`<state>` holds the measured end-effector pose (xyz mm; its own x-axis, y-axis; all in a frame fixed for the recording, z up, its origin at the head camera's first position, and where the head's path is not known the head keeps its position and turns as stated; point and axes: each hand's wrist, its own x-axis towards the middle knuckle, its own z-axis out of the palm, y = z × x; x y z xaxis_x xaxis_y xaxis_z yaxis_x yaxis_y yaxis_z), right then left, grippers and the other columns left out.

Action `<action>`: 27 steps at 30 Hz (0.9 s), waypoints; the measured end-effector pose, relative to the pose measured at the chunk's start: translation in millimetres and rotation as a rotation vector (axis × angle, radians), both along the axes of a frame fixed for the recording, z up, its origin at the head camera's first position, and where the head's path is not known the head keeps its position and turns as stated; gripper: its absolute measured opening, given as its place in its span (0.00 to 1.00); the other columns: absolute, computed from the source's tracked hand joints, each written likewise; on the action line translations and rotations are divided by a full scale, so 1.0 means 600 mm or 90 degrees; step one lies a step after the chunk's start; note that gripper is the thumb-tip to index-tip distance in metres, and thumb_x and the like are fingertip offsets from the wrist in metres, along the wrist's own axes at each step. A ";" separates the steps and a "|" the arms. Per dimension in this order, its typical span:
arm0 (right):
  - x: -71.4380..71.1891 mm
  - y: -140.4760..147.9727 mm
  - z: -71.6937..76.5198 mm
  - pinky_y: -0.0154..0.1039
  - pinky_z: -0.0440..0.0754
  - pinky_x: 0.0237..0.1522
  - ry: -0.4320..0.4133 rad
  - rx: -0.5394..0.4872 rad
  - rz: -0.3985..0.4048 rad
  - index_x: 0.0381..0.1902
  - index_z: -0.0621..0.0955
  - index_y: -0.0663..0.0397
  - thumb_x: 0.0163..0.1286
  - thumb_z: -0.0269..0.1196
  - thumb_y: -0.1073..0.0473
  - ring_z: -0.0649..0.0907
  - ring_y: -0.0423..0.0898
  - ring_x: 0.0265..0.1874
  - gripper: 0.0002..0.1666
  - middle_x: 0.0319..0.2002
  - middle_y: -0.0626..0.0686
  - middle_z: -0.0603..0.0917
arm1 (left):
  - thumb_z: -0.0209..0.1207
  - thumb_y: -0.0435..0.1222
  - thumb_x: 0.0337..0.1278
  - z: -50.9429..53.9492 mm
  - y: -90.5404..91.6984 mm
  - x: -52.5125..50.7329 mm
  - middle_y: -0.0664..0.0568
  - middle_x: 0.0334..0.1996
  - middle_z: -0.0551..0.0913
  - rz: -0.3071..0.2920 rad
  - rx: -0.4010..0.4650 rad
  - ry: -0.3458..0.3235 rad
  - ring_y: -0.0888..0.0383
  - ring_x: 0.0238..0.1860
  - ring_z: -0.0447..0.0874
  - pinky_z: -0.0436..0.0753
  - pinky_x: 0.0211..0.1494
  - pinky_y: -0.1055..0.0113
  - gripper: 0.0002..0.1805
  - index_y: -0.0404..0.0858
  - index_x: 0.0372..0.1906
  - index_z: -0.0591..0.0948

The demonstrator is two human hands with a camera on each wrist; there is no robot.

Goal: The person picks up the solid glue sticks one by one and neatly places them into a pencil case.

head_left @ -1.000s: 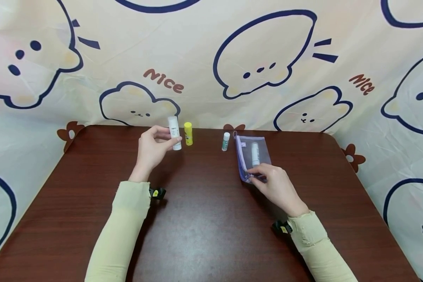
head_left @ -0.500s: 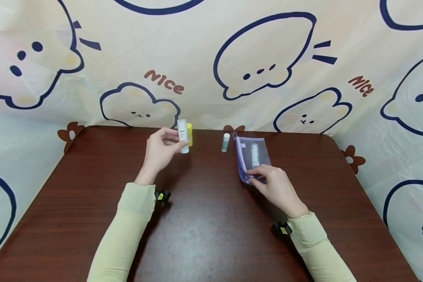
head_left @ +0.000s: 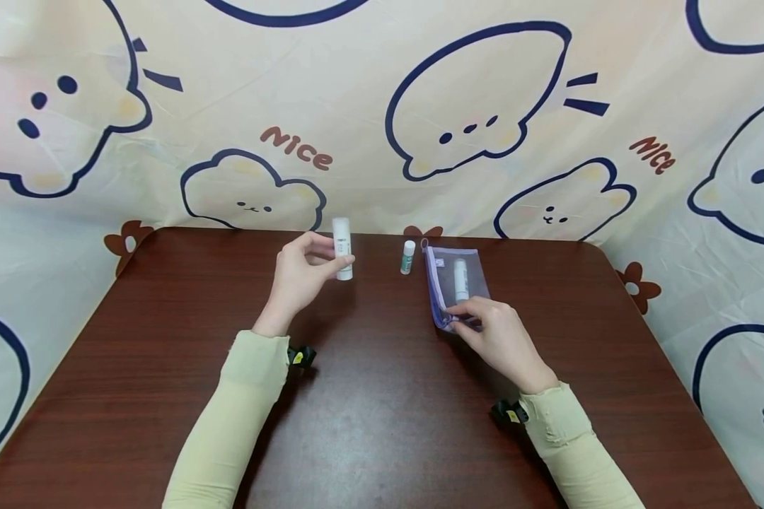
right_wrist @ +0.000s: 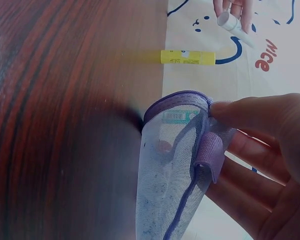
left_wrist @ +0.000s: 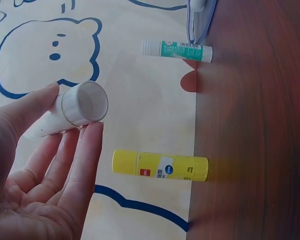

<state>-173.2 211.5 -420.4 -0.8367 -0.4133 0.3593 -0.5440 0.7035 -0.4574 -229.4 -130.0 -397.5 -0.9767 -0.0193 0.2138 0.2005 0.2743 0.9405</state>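
My left hand [head_left: 302, 276] holds a white glue stick [head_left: 342, 237] upright above the far part of the table, between thumb and fingertips. A yellow glue stick [left_wrist: 160, 166] stands on the table beyond it, hidden behind the white one in the head view. Further right is a smaller upright glue stick [head_left: 407, 257] with a green label. With thumb and fingers my right hand [head_left: 506, 343] pinches the near edge of a purple mesh zip pouch [head_left: 477, 272]. Another white glue stick [head_left: 461, 279] shows through the mesh, its lower end hidden by the hand.
The dark brown wooden table [head_left: 369, 424] meets a patterned cloth [head_left: 356, 85] hanging close behind the glue sticks. More of this cloth hangs along both sides. A black camera mount [head_left: 302, 356] sits at the left wrist and another mount [head_left: 509, 411] at the right.
My left hand has carried the white glue stick rightward and slightly nearer, so it now covers the yellow one in the head view. The right hand and pouch have stayed put.
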 end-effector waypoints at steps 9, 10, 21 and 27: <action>0.000 -0.001 0.001 0.46 0.88 0.37 -0.005 0.000 0.000 0.45 0.89 0.53 0.63 0.74 0.66 0.85 0.44 0.34 0.12 0.41 0.49 0.87 | 0.77 0.39 0.52 -0.004 0.018 0.001 0.45 0.43 0.85 -0.016 -0.010 0.003 0.45 0.37 0.87 0.88 0.35 0.63 0.21 0.34 0.47 0.82; 0.000 -0.001 0.001 0.46 0.88 0.37 -0.005 -0.001 0.001 0.45 0.89 0.53 0.63 0.74 0.66 0.85 0.44 0.34 0.12 0.41 0.49 0.87 | 0.77 0.39 0.53 -0.006 0.021 0.001 0.46 0.43 0.85 -0.020 -0.012 0.001 0.45 0.37 0.87 0.88 0.35 0.63 0.21 0.34 0.47 0.82; 0.001 0.001 0.001 0.44 0.87 0.36 0.001 -0.002 0.003 0.45 0.89 0.54 0.63 0.74 0.66 0.85 0.45 0.33 0.12 0.40 0.49 0.87 | 0.76 0.39 0.54 -0.009 0.040 0.001 0.47 0.43 0.84 -0.036 -0.018 -0.002 0.49 0.36 0.87 0.88 0.36 0.61 0.19 0.36 0.46 0.82; 0.000 0.001 0.001 0.42 0.87 0.36 0.003 0.003 0.001 0.45 0.89 0.53 0.63 0.74 0.66 0.85 0.43 0.34 0.12 0.40 0.48 0.87 | 0.76 0.40 0.54 -0.011 0.043 0.000 0.48 0.44 0.84 -0.036 -0.013 -0.011 0.50 0.36 0.87 0.88 0.37 0.61 0.19 0.37 0.46 0.82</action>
